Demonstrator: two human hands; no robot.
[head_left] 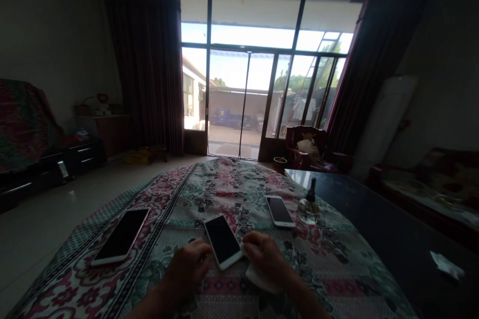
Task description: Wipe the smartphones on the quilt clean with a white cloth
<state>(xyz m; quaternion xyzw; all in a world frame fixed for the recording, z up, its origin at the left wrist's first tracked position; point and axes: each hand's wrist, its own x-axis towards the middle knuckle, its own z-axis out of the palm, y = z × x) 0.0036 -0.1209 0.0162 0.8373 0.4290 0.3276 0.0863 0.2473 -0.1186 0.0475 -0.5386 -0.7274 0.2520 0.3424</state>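
Note:
A white-framed smartphone (223,240) with a dark screen lies face up between my hands on the patterned tablecloth (220,304). My left hand (189,265) is closed, fingers curled, just beside the phone's lower left edge; whatever those fingers hold, if anything, is hidden. My right hand (267,256) pinches a white cloth (260,279) at the phone's right edge, with the rest of the cloth hanging below the palm. Another white smartphone (280,211) lies beyond my right hand. Farther left rests a larger smartphone (121,236) with a dark screen.
A clear glass bottle with a black top (310,204) stands at the right of the tablecloth. On the dark table (385,224) to the right lies a crumpled white packet (447,265). Beyond the table are a wooden chair (305,142) and glass doors (243,104).

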